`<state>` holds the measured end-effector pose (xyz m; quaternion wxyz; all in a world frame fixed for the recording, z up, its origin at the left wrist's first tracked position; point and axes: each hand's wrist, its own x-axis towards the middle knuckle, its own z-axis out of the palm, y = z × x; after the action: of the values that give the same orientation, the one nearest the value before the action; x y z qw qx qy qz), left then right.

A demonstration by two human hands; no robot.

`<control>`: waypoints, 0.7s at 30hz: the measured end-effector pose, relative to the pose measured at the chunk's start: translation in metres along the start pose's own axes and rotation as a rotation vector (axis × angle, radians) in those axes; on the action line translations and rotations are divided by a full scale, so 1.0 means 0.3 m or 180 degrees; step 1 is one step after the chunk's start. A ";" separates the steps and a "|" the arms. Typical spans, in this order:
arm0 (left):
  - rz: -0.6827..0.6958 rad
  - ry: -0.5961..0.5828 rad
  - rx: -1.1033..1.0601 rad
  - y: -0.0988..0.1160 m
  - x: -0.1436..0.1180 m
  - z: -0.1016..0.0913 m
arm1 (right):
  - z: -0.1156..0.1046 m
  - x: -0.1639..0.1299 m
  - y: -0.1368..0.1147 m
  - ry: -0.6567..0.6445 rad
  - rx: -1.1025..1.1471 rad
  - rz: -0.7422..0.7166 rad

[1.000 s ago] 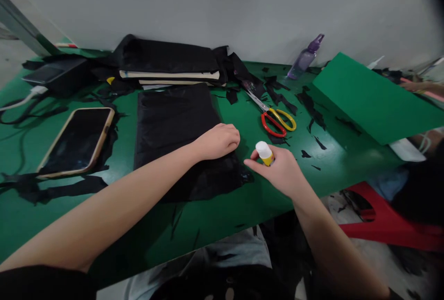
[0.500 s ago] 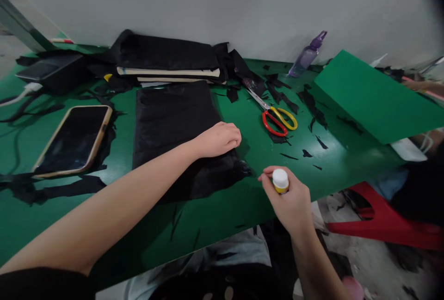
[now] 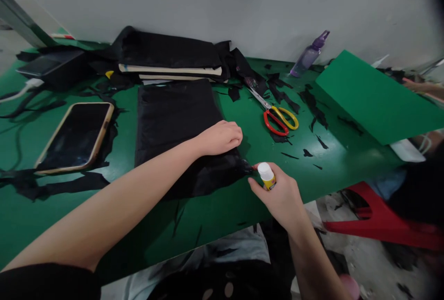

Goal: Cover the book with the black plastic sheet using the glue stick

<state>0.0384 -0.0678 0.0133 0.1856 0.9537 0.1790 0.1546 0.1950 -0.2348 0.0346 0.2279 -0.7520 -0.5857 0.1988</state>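
My left hand (image 3: 221, 137) rests palm down, fingers curled, on the right edge of a black fabric piece (image 3: 176, 119) spread on the green table (image 3: 215, 207). My right hand (image 3: 279, 193) grips a yellow glue stick (image 3: 267, 175) with a white end pointing up, held at the fabric's near right corner. The stick's lower end is hidden behind my fingers.
Red-and-yellow scissors (image 3: 277, 117) lie right of the fabric among black scraps. A phone (image 3: 74, 136) lies at the left, folded black fabric with boards (image 3: 169, 59) at the back, a purple spray bottle (image 3: 310, 55) and a green box (image 3: 374, 96) at the right. A red stool (image 3: 381, 226) stands below.
My right hand with the glue stick pulled back toward me, then came left to the fabric's near right corner. My left hand stayed on the fabric.
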 end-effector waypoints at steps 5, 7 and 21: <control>-0.0008 -0.0029 -0.0025 0.002 -0.002 -0.003 | -0.001 0.007 -0.004 -0.0192 0.0085 0.0016; -0.0004 -0.0030 -0.0018 0.002 -0.002 -0.003 | -0.001 0.011 -0.005 -0.0226 0.0108 -0.0025; 0.0049 -0.0031 0.0084 0.002 -0.002 -0.002 | -0.011 -0.005 -0.009 -0.0833 0.3039 0.1074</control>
<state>0.0379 -0.0683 0.0139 0.1727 0.9582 0.1727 0.1490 0.1944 -0.2360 0.0390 0.4350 -0.6171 -0.3242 0.5700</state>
